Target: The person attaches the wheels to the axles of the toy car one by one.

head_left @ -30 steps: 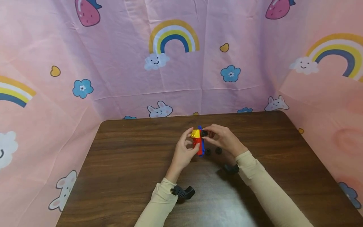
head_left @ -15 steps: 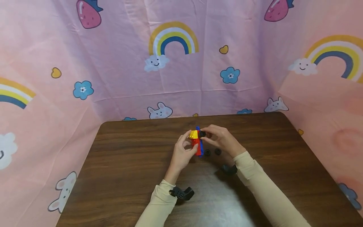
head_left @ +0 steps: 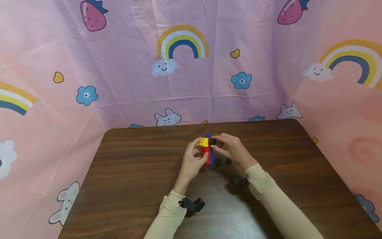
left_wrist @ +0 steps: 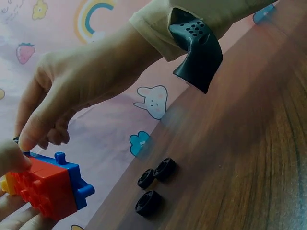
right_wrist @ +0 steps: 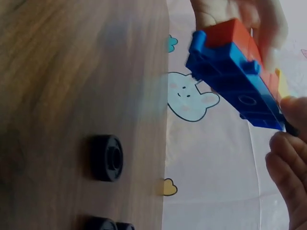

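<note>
In the head view my left hand (head_left: 191,164) grips a small toy brick car, thumb on one side and fingers on the other. The car has red bricks (left_wrist: 45,184), a yellow sloped brick (head_left: 204,142) and a blue base (right_wrist: 235,86) with short side pegs. My right hand (head_left: 234,150) pinches a black wheel (head_left: 213,141) against the base's far right side. In both wrist views fingers mostly hide that wheel, so I cannot tell how it sits on its peg. The car is held above the table, and its underside faces the right wrist camera.
Three loose black wheels lie on the brown wooden table (head_left: 134,179), near the car; one wheel (left_wrist: 148,203) is slightly apart from the other two (left_wrist: 165,168). A pink patterned cloth (head_left: 191,83) hangs behind and beside the table. Each wrist carries a black camera mount (head_left: 192,204).
Both hands keep nearly the same hold on the car and the wheel. The car shifted slightly left early on. The right wrist and forearm have turned a little.
</note>
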A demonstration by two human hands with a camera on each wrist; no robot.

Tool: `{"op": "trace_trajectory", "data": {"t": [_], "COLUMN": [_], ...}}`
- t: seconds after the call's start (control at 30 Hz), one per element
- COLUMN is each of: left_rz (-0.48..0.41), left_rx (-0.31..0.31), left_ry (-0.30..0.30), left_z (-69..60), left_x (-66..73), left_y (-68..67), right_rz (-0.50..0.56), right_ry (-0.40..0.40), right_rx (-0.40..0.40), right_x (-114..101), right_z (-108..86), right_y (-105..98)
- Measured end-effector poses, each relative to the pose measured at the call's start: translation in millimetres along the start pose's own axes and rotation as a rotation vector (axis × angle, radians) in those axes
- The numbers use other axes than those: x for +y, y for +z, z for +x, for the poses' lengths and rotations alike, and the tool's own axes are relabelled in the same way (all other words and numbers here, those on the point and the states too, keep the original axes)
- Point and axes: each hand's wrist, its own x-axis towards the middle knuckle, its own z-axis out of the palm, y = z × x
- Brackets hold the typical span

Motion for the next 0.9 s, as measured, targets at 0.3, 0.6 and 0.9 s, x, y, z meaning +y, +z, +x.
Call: {"op": "trace_trajectory", "data": {"t": [0.3,0.6,0.9], "left_rz": [-0.054,-0.128,-0.076], "left_rx": [0.019,-0.015,-0.026], "left_ry": [0.017,0.003,0.027], "left_z": [-0.7,-5.1,-6.2], "left_x": [2.0,7.9,3.6], "left_y": [2.2,-4.9,-9.2], "right_rz": [-0.04,-0.005,0.019], "right_ry": [0.0,-0.018,-0.04], "right_rx": [0.107,-0.006,-0.053], "right_x": [-8,-12,-10], "right_z": [2.4,8.2,7.7], "right_y": [7,-2,-4]}}
